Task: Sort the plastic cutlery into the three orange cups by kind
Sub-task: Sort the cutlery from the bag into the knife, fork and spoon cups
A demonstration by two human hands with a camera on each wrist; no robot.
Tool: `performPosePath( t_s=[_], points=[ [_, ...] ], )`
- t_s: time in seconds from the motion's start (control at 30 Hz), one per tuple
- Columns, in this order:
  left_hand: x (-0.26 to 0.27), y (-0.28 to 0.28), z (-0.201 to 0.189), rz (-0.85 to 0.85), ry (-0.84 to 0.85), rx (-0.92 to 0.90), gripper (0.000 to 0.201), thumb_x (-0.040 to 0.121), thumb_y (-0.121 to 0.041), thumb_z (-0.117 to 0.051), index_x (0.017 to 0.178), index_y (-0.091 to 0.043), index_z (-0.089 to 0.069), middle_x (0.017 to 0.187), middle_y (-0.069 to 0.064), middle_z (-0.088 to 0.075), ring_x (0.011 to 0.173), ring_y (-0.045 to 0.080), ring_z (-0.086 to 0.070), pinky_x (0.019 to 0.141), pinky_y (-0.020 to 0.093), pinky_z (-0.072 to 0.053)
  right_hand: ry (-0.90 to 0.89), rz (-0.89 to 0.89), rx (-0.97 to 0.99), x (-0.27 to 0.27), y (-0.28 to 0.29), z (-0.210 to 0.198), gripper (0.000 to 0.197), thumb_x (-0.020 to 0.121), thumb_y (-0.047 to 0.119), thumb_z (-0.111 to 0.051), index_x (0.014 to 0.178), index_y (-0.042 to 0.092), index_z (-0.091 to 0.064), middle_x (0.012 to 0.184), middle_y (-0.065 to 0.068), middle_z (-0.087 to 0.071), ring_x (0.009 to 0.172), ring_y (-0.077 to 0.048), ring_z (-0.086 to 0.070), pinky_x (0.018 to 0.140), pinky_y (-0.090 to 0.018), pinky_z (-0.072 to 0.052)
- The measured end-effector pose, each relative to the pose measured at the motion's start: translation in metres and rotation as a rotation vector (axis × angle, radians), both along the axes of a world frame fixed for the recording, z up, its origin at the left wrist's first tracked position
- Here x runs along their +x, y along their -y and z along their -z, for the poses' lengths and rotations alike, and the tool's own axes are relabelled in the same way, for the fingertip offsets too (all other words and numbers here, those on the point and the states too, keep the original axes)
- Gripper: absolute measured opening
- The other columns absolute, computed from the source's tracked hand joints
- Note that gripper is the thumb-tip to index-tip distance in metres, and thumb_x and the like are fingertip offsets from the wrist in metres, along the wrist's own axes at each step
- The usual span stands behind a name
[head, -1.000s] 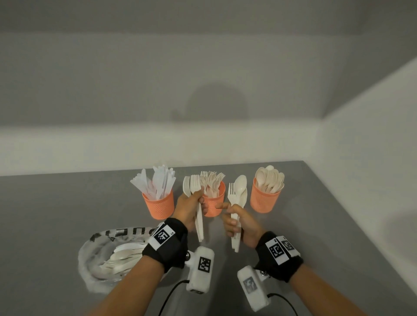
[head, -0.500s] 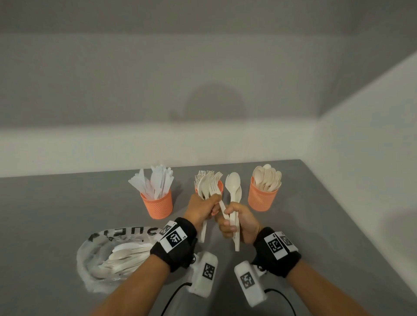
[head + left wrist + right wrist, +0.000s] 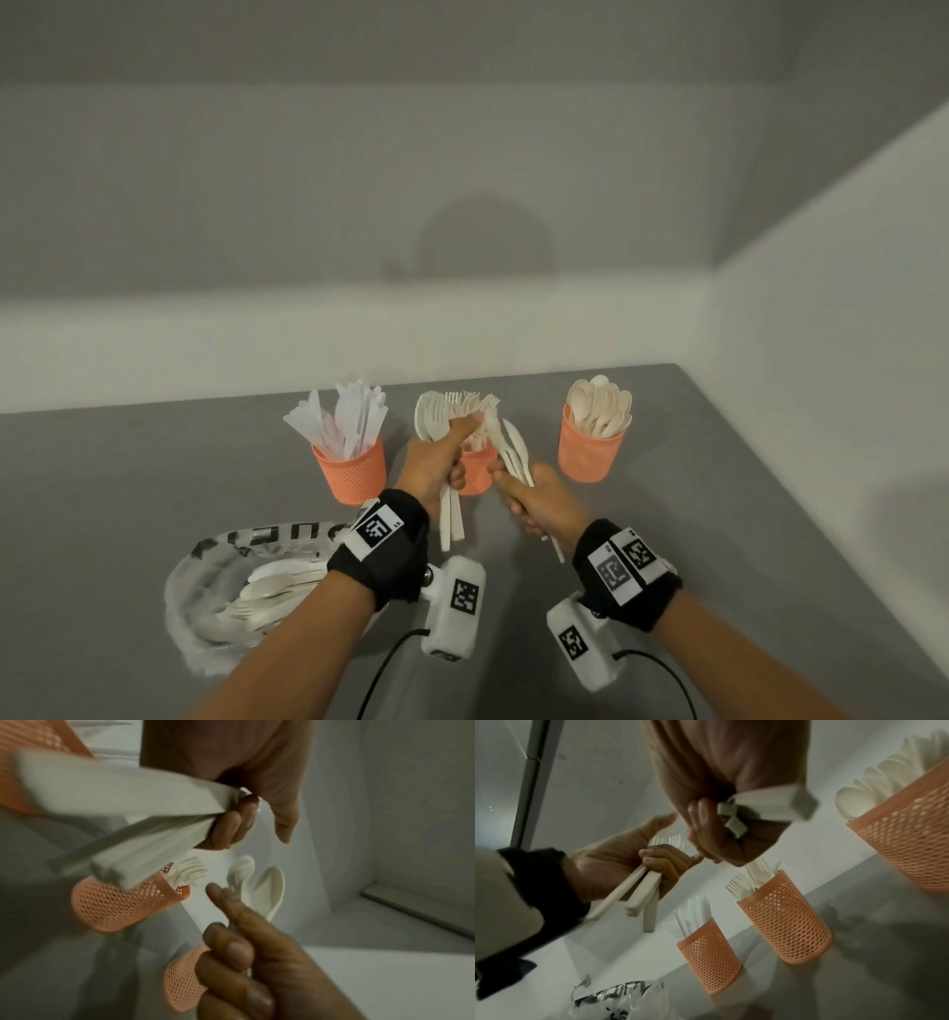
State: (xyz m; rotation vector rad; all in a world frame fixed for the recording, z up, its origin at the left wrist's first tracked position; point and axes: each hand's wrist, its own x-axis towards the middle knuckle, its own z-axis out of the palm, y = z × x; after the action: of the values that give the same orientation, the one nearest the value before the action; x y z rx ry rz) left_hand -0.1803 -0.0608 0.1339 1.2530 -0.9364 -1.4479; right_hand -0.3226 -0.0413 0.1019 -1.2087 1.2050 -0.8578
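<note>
From the head camera, three orange mesh cups stand in a row at the back of the grey table (image 3: 154,488): the knife cup (image 3: 352,470) on the left, the fork cup (image 3: 477,470) in the middle, half hidden by the hands, and the spoon cup (image 3: 590,455) on the right. The left hand (image 3: 431,465) grips a bunch of forks (image 3: 431,419) by the handles, heads up, right in front of the fork cup, likely so they can drop in handles first. The right hand (image 3: 534,501) is closed round a few spoons (image 3: 513,444), tilted toward the left hand; a fork may be among them, but I cannot tell. A clear plastic bag (image 3: 221,591) with unsorted cutlery lies near the left forearm, so the sorting appears unfinished.

In the left wrist view, that hand's curled fingers (image 3: 231,825) clamp flat white handles (image 3: 115,805). Below, the right hand's fingers (image 3: 231,953) hold two spoon bowls (image 3: 270,888) upright, just beside the fork cup (image 3: 115,902), where tines show at the rim.

The right wrist view shows its own fingers (image 3: 703,825) wrapped round blunt handle ends (image 3: 770,805). Opposite, the left hand (image 3: 618,866) holds three fork handles (image 3: 639,892) splayed downward. The cups stand apart, one kind in each: knives (image 3: 709,959), forks (image 3: 785,919), spoons (image 3: 906,845). Keeping one kind per hand probably lets each bunch be dropped at once.
</note>
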Motion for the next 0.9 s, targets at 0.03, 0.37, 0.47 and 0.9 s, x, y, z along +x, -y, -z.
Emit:
performPosePath(
  t_s=[0.03, 0.37, 0.47, 0.9],
  points=[
    [-0.004, 0.000, -0.001, 0.018, 0.033, -0.031, 0.034, 0.081, -0.033, -0.066, 0.056, -0.014, -0.055, 0.034, -0.003, -0.035, 0.030, 0.008, -0.029, 0.036, 0.016, -0.029, -0.006, -0.021, -0.022, 0.002, -0.001, -0.002, 0.015, 0.097, 0.022, -0.047, 0.105, 0.010, -0.051, 0.047, 0.004, -0.039, 0.029, -0.001, -0.028, 0.031, -0.015, -0.024],
    [-0.013, 0.005, -0.001, -0.093, 0.225, -0.016, 0.035, 0.083, -0.031, -0.064, 0.059, -0.010, -0.049, 0.034, -0.006, -0.036, 0.028, 0.007, -0.031, 0.037, 0.018, -0.027, -0.016, -0.031, -0.102, 0.008, -0.004, -0.009, 0.016, 0.097, 0.039, -0.039, 0.094, 0.024, -0.042, 0.057, 0.000, -0.042, 0.032, -0.003, -0.031, 0.033, -0.016, -0.025],
    [-0.013, 0.006, 0.001, -0.145, 0.248, -0.029, 0.034, 0.085, -0.031, -0.063, 0.058, -0.013, -0.052, 0.042, -0.003, -0.043, 0.028, 0.006, -0.038, 0.036, 0.016, -0.030, -0.213, 0.002, -0.270, 0.011, -0.002, -0.005, 0.013, 0.095, 0.028, -0.049, 0.101, 0.022, -0.039, 0.068, 0.009, -0.049, 0.045, 0.001, -0.048, 0.044, -0.010, -0.035],
    [-0.002, 0.006, -0.002, -0.138, 0.036, 0.019, 0.030, 0.090, -0.033, -0.053, 0.082, -0.005, -0.059, 0.058, 0.005, -0.049, 0.027, 0.005, -0.031, 0.035, 0.016, -0.025, 0.181, -0.079, 0.029, 0.003, -0.005, -0.019, 0.025, 0.100, 0.032, -0.037, 0.089, 0.010, -0.042, 0.048, 0.006, -0.045, 0.027, -0.002, -0.029, 0.029, -0.012, -0.022]
  ],
)
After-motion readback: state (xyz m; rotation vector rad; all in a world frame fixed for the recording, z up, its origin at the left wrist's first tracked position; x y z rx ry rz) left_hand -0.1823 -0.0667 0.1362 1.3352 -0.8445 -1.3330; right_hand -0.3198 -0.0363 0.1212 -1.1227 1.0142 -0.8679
